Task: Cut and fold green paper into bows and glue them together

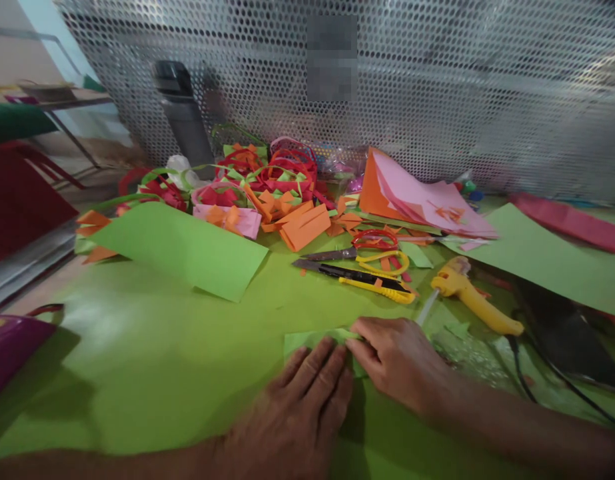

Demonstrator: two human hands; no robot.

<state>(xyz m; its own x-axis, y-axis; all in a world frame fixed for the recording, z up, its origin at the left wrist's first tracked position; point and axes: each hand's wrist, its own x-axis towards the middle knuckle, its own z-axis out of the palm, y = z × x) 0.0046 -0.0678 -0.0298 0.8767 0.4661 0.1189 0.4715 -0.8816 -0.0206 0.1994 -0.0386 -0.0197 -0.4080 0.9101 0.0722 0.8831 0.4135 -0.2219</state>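
A small piece of green paper (296, 341) lies on the green tabletop in front of me, partly covered by both hands. My left hand (307, 393) rests flat on it with the fingers stretched out. At the paper's right end, my right hand (394, 357) has its thumb and fingers pinched on the edge. Just beyond the hands are a yellow-and-black box cutter (367, 279) with its blade out and scissors (380, 250) with red and yellow handles. A yellow glue gun (470, 297) lies right of my right hand.
Orange, pink and red paper pieces and small paper baskets (292, 177) crowd the back. Green sheets (187, 247) lie at left and right. A grey bottle (182, 117) stands by the perforated metal panel (417, 87). A dark phone-like slab (570, 333) and cable are at right.
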